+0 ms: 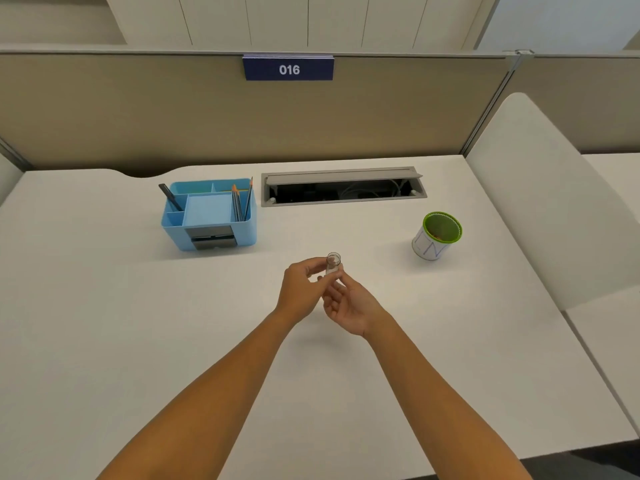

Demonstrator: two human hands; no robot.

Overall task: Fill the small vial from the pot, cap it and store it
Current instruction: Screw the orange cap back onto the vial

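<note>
So the white tabletop (104, 341) takes up most of the view, with a beige partition behind it carrying a blue sign (288, 68) that reads 016. There's an open cable hatch (343, 188) set into the far side. Left of that sits a blue desk organizer (209, 216) with a few pencils and a dark pen standing in its compartments. Off to the right, well apart from it, is the pot (438, 235), white with a green rim and some blue scribble on the side. Both bare hands meet mid-table: the left hand (301, 289) and right hand (349, 303) each have fingers pinched on the small clear vial (333, 264), held upright above the tabletop, mouth uncapped.
</note>
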